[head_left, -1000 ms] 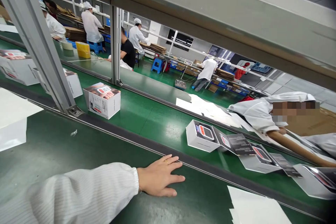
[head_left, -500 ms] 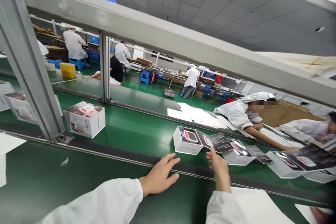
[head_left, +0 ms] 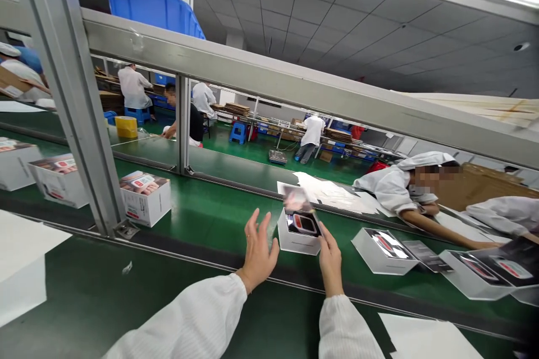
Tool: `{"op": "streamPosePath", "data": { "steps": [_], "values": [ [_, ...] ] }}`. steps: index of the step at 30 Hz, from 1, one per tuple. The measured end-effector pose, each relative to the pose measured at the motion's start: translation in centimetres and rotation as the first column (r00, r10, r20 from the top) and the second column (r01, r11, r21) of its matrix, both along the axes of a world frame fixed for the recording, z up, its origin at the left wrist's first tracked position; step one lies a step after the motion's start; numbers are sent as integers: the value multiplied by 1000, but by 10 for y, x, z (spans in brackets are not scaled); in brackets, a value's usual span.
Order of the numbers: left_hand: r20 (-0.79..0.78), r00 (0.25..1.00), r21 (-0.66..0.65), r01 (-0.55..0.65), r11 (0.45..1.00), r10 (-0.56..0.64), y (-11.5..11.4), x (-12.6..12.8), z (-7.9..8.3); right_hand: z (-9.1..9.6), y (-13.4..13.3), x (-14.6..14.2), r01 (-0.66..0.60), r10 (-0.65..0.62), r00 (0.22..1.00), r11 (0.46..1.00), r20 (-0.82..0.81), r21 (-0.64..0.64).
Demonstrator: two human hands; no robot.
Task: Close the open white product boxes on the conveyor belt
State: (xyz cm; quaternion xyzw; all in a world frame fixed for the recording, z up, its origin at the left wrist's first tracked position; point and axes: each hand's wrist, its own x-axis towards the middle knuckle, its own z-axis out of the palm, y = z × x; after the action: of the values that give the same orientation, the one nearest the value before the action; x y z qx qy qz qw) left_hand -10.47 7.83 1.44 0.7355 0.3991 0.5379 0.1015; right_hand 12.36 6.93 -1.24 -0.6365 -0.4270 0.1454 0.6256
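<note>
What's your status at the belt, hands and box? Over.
Left hand open, apart from the white product box; right hand open at its corner. Flap raised, blurred. Second open box to the right on the green belt.

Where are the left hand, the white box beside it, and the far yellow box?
left hand (head_left: pixel 259 249): head view, middle of the hand.
white box (head_left: pixel 297 242): head view, front wall.
yellow box (head_left: pixel 126 127): head view, front face.
</note>
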Motion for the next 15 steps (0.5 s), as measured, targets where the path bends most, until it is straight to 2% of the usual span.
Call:
{"op": "streamPosePath", "data": {
  "steps": [2,3,5,7,10,13,15],
  "values": [
    [-91,996,38,-2,999,6,6,3,1,-3,-4,-6,-82,89,991,994,96,-75],
    [-157,987,5,32,999,-31,10,4,-1,-4,-4,-9,-111,123,986,988,116,-104],
    [-276,948,-141,120,983,-156,19,8,-7,-6,-1,-13,-164,178,979,977,95,-135],
    [-319,909,-275,181,944,-267,26,10,-14,-7,3,-18,-222,228,973,967,36,-124],
    [-324,888,-309,228,923,-328,33,2,-22,-6,10,-26,-239,238,971,969,-27,-59],
    [-362,852,-287,285,915,-379,39,-16,-14,-6,15,-30,-208,206,976,978,-73,-14],
    [-456,809,-215,305,928,-371,45,-26,3,-6,18,-32,-207,207,970,978,-129,18]
  ]
}}
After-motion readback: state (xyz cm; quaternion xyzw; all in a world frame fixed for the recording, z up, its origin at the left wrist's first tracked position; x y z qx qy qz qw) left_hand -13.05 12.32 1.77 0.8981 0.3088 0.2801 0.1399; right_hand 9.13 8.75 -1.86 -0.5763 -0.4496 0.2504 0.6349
